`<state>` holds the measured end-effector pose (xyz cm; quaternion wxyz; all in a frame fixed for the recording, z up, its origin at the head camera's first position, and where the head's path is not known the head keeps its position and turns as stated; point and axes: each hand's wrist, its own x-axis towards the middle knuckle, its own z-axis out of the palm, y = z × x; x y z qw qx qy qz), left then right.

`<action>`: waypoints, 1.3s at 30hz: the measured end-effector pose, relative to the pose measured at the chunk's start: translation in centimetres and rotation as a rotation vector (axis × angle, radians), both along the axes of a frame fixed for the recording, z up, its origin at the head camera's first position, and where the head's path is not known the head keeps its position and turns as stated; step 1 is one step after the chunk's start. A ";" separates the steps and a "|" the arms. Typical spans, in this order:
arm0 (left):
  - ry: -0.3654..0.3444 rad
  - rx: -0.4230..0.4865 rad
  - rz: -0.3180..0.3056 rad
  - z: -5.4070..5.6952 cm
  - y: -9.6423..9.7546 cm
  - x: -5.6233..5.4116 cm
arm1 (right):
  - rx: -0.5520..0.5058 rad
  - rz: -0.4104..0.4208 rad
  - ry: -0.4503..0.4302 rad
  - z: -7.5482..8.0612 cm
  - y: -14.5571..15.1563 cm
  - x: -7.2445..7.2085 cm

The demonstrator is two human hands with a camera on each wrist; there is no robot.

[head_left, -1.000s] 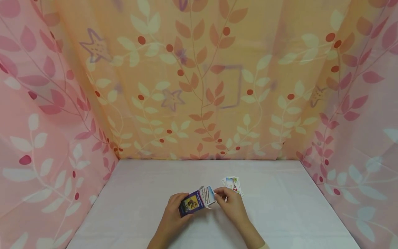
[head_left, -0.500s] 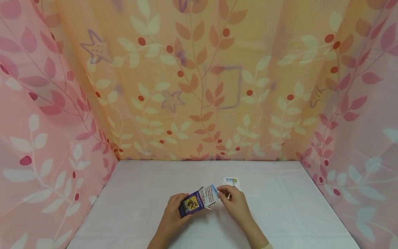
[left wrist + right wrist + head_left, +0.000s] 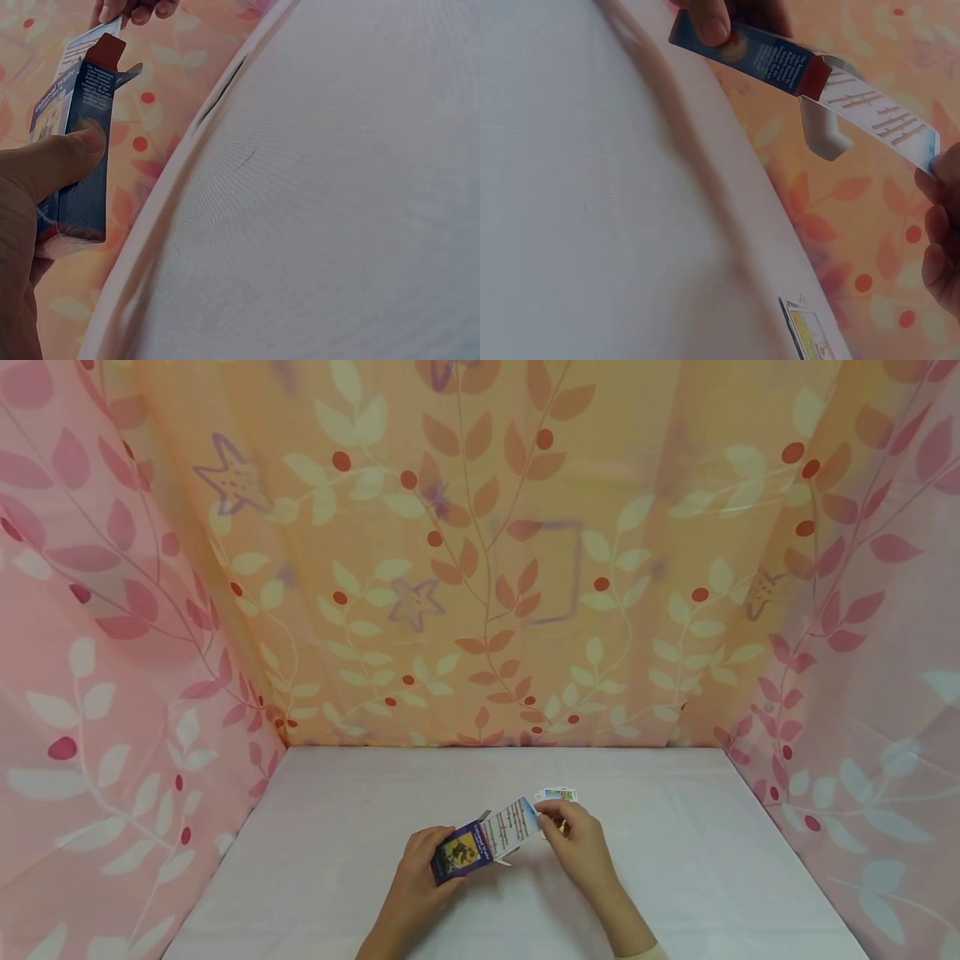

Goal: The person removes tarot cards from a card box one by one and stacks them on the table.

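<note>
My left hand [image 3: 420, 868] grips a dark blue card box [image 3: 459, 853] with a yellow picture on its front, thumb on the narrow side in the left wrist view. The box's flaps stand open at its right end. From that end a card [image 3: 512, 824] with several reddish-brown rods printed on it sticks far out. My right hand [image 3: 577, 847] pinches the card's outer edge between thumb and fingers. Just behind the right hand, a small pile of loose cards [image 3: 558, 794] lies on the table, partly hidden by the fingers.
A white cloth covers the table [image 3: 337, 810]. Behind it hangs an orange leaf-patterned curtain [image 3: 480, 677], with pink curtains at the left [image 3: 135, 652] and right sides. In the right wrist view the loose cards [image 3: 808, 334] lie near the cloth's edge.
My right hand has moved up and to the right, drawing the card further out of the box. The left hand and the box have stayed in place.
</note>
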<state>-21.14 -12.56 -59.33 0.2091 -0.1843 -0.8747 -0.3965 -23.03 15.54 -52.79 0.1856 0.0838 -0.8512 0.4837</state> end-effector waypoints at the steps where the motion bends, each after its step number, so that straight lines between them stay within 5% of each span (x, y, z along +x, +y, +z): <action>1: 0.002 -0.002 0.000 0.0 0.0 0.0 | -0.001 -0.005 0.004 0.0 0.1 0.0; 24: 0.030 0.014 -0.031 -0.2 -0.1 -0.1 | 0.008 -0.054 0.139 0.0 1.8 -1.0; 39: 0.036 0.020 -0.034 -0.3 -0.2 -0.2 | 0.056 -0.039 0.081 -0.2 4.2 -3.3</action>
